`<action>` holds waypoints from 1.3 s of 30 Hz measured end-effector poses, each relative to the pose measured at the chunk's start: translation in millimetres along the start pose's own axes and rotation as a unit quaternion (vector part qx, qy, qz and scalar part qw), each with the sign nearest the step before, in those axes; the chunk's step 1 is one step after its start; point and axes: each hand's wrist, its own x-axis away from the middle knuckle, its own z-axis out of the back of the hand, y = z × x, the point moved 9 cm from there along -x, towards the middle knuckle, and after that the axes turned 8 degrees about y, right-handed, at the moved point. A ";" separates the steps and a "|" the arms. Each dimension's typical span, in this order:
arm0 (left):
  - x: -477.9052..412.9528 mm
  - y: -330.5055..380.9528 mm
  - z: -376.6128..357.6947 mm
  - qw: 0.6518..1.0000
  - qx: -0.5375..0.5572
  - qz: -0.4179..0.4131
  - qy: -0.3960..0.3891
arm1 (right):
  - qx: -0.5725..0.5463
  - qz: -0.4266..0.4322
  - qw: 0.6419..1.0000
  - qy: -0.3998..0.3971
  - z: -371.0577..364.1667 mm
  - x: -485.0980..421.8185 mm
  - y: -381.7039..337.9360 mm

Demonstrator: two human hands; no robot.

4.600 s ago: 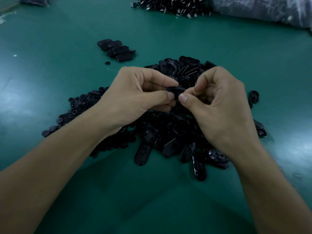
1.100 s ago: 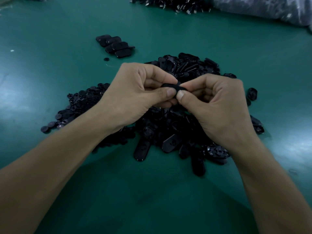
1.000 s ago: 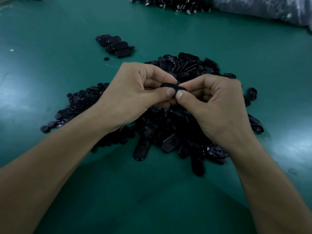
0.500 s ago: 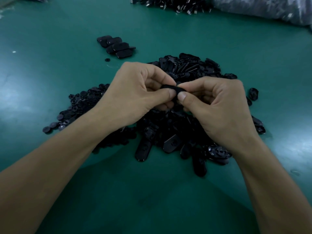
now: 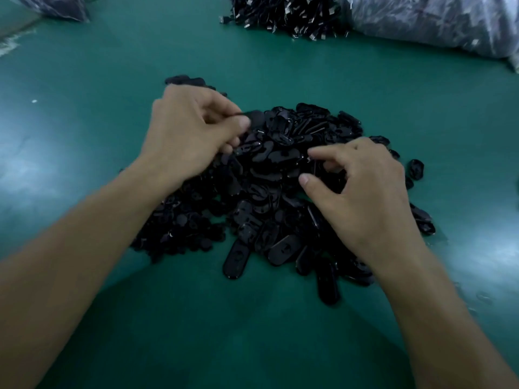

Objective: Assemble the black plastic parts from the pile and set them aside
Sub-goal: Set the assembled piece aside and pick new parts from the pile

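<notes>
One black part [image 5: 255,118] in left hand [image 5: 191,133] above pile [image 5: 276,169].

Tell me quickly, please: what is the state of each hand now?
Left hand: pinches a black part, blurred.
Right hand: open, fingers loosely curled over the pile, holding nothing visible.

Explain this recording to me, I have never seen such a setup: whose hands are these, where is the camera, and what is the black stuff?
There is no machine here: a person works with bare hands, and the one camera sits on their head, looking down. A green table carries a pile of black plastic parts, flat oval pieces and small round ones. The left hand pinches one black part, blurred. The right hand hovers over the pile, thumb and forefinger apart, holding nothing visible. A few parts lie beyond the left hand; a plastic bag lies farther back.
</notes>
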 end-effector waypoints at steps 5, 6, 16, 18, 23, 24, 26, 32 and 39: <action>-52.8 -35.7 27.3 0.993 -0.039 0.062 0.096 | 0.054 -0.010 0.996 -0.067 -9.9 3.3 5.8; -60.9 -40.7 29.0 0.991 -0.048 0.068 0.104 | 0.051 -0.011 0.997 -0.064 -9.5 3.3 5.3; -90.0 -54.7 18.7 0.979 -0.163 0.043 0.117 | -0.026 -0.058 0.998 -0.012 7.0 0.0 10.3; -88.7 -52.8 21.2 0.975 -0.182 0.036 0.126 | -0.038 -0.074 0.996 -0.010 8.0 0.0 12.1; -77.3 -35.2 31.3 0.973 -0.142 0.017 0.183 | -0.032 -0.092 0.995 0.001 10.5 0.6 15.9; -72.8 -30.0 28.9 0.976 -0.126 0.016 0.179 | -0.026 -0.090 0.996 -0.003 9.8 1.1 15.5; -62.2 -20.8 22.2 0.981 -0.094 0.015 0.168 | 0.011 -0.079 0.997 -0.023 6.4 2.7 15.1; -28.5 -4.9 9.6 0.991 0.016 0.036 0.129 | 0.027 -0.073 0.997 -0.029 8.7 2.1 15.6; 2.4 11.0 -0.8 0.989 0.140 0.038 0.017 | -0.088 -0.089 0.985 0.114 35.6 -3.5 9.5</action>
